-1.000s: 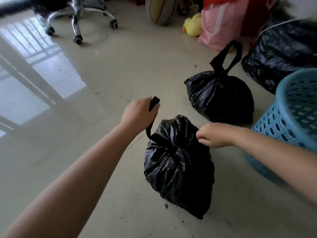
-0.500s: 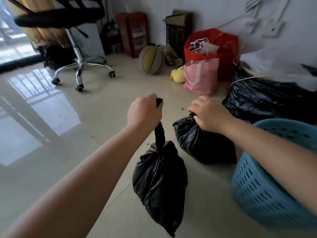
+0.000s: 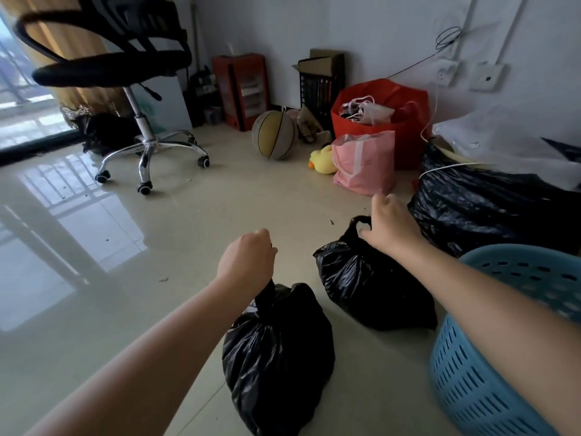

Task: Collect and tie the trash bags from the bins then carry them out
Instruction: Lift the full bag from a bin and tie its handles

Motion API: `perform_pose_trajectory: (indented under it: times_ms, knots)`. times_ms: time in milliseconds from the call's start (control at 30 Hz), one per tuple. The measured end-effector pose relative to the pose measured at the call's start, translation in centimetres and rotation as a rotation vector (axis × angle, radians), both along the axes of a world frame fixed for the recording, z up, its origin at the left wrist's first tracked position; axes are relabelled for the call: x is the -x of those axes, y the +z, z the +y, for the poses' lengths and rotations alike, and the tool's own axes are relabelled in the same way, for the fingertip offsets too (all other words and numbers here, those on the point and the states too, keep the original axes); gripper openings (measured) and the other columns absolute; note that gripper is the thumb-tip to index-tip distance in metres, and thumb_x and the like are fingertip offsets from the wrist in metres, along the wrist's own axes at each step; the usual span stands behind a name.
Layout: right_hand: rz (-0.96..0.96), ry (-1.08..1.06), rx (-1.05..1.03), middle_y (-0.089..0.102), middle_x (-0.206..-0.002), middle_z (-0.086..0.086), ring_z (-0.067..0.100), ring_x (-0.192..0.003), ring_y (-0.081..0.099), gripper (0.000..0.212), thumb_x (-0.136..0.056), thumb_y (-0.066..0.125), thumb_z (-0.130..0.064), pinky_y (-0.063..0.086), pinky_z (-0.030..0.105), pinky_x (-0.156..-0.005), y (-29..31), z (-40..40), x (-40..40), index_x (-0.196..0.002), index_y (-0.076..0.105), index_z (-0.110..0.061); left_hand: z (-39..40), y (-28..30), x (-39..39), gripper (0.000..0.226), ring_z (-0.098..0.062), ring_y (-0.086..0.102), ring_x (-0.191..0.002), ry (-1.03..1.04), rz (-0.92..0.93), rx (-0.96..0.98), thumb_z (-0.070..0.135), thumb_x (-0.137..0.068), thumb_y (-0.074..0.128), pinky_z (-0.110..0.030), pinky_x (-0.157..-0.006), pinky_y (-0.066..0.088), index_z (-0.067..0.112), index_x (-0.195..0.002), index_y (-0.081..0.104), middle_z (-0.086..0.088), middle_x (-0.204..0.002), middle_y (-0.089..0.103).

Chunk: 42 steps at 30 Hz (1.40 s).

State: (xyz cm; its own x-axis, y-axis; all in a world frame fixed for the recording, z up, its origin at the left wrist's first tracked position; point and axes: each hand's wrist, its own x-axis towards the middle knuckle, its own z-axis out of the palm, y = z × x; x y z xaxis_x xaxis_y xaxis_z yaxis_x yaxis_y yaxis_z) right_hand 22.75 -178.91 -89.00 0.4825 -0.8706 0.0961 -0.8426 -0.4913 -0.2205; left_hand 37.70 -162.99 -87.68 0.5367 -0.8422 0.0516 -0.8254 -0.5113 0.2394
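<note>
Trash bags, two small black ones, are sitting tied at the neck on the pale tiled floor [image 3: 195,234]. The left hand [image 3: 246,262] is clenching its fingers [image 3: 265,243] round the twisted neck of the nearer bag [image 3: 279,350], which is hanging or resting directly below that fist; whether its base is touching the tiles cannot be told. The right hand [image 3: 390,226] is curling its fingers [image 3: 366,236] into the handle loop of the farther bag [image 3: 371,287], which is lying just beneath and toward the person from those fingers, on the floor. A blue perforated laundry basket [image 3: 490,357] is standing to the right of both bags, under the right forearm. Beyond the right fingers a large black sack [image 3: 490,209] is slumping against the wall, with a pink bag [image 3: 364,162], a red bag [image 3: 377,121], a yellow duck toy [image 3: 323,160] and a basketball [image 3: 273,135] farther off. An office chair [image 3: 141,89] is standing well beyond the left fingers.
</note>
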Motion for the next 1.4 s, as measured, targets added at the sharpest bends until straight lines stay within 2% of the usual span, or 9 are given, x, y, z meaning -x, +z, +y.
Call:
perform_pose_trajectory:
  times_ms: [100,167,233,367,633,867,1133,1200,1400]
  knots:
    - [-0.126,0.021,-0.187,0.052,-0.124,0.023,0.034,-0.110,0.052,0.054,-0.082,0.063,-0.014,0.046,0.030,-0.087,0.6,-0.4,-0.3,-0.127,0.038,0.000,0.3,0.2,-0.2,0.025,-0.032,0.059,-0.095,-0.039,-0.060,-0.044,0.021,-0.096,0.042,-0.032,-0.070,0.040,0.002,-0.103,0.057,-0.016,-0.106,0.061]
    - [0.012,0.125,-0.316,0.064,-0.101,0.019,0.027,-0.085,0.060,0.025,-0.084,0.057,-0.014,0.044,0.020,-0.064,0.9,0.0,-0.5,-0.106,0.058,-0.001,0.2,0.3,-0.1,0.025,-0.033,0.059,-0.093,-0.061,-0.103,-0.069,0.020,-0.097,0.040,-0.033,-0.068,0.041,0.003,-0.103,0.058,-0.014,-0.106,0.060]
    - [0.205,0.203,-0.290,0.067,-0.096,0.020,0.031,-0.083,0.059,0.017,-0.083,0.055,-0.013,0.036,0.025,-0.055,0.9,0.7,-0.8,-0.092,0.063,-0.001,0.4,0.1,-0.2,0.022,-0.034,0.060,-0.091,-0.073,-0.140,-0.111,0.014,-0.096,0.041,-0.033,-0.065,0.040,0.003,-0.102,0.058,-0.014,-0.105,0.059]
    - [0.225,0.236,-0.125,0.065,-0.100,0.023,0.034,-0.086,0.056,0.010,-0.081,0.050,-0.004,0.038,0.027,-0.065,1.6,1.1,-1.5,-0.076,0.059,-0.003,0.6,-0.6,-0.8,0.016,-0.034,0.061,-0.088,-0.089,-0.166,-0.168,-0.005,-0.088,0.044,-0.032,-0.065,0.041,-0.003,-0.094,0.059,-0.018,-0.103,0.059]
    - [0.038,0.396,0.150,0.061,-0.111,0.021,0.035,-0.109,0.050,0.023,-0.089,0.049,-0.015,0.045,0.040,-0.087,8.2,3.6,-4.2,-0.098,0.059,0.004,1.3,3.9,-0.5,0.018,-0.033,0.056,-0.099,-0.030,-0.159,-0.082,0.001,-0.093,0.043,-0.031,-0.069,0.038,-0.001,-0.104,0.057,-0.019,-0.109,0.056]
    - [0.125,0.534,0.176,0.063,-0.099,0.014,0.027,-0.096,0.050,0.012,-0.088,0.044,-0.007,0.031,0.031,-0.070,17.7,7.3,-3.8,-0.095,0.052,-0.002,2.9,15.0,-0.7,0.020,-0.026,0.050,-0.107,-0.090,-0.153,-0.203,0.004,-0.094,0.039,-0.027,-0.069,0.036,0.004,-0.109,0.052,-0.013,-0.114,0.053]
    - [0.056,0.491,-0.067,0.054,-0.081,0.015,0.020,-0.073,0.033,0.029,-0.079,0.033,0.011,0.027,0.029,-0.055,34.8,11.4,-0.1,-0.096,0.052,-0.004,3.3,33.9,2.2,0.024,-0.029,0.049,-0.113,-0.178,-0.055,-0.435,0.009,-0.097,0.039,-0.034,-0.087,0.045,0.004,-0.116,0.051,-0.016,-0.120,0.053]
    - [0.047,0.493,-0.084,0.045,-0.075,0.010,0.019,-0.073,0.033,0.028,-0.080,0.032,0.010,0.023,0.026,-0.048,38.8,12.7,1.4,-0.095,0.051,-0.005,3.6,38.3,2.7,0.024,-0.029,0.049,-0.112,-0.207,-0.042,-0.429,0.015,-0.098,0.037,-0.035,-0.086,0.045,0.005,-0.115,0.051,-0.015,-0.117,0.055]
    - [0.027,0.318,-0.122,0.064,-0.095,0.015,0.027,-0.085,0.053,0.016,-0.094,0.040,-0.012,0.031,0.030,-0.058,46.2,14.5,5.8,-0.102,0.050,-0.002,3.4,46.7,4.9,0.027,-0.028,0.050,-0.110,-0.420,-0.076,-0.371,0.024,-0.099,0.034,-0.036,-0.082,0.045,0.006,-0.111,0.050,-0.013,-0.113,0.057]
